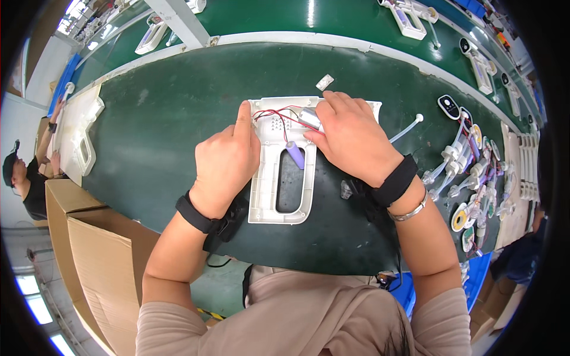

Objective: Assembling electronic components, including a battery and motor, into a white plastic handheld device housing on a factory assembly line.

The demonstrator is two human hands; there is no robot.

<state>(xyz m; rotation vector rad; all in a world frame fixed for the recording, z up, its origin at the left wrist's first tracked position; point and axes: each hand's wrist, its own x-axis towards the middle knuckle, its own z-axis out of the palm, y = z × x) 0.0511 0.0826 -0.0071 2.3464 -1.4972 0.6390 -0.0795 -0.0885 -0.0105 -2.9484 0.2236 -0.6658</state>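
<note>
A white plastic housing half (255, 199) with a looped handle lies on the green table, its hollow side up. At its upper left corner my left hand (228, 160) holds the edge, index finger stretched along it and the other fingers curled. My right hand (353, 136) covers the upper right part, thumb and fingers closed round a small silver motor (309, 117) whose end shows beside them. What lies under the palm is hidden. Red and black wires (273, 113) run across the housing to a purple battery cell (294, 154), which hangs over the handle opening.
Beyond my right hand are a small white piece (325, 82) and a clear tube (407, 128). Tubes, wired pumps and round parts (466, 160) crowd the right side. A cardboard box (101, 249) stands left. Another person (29, 178) works at far left, near white housings (80, 136).
</note>
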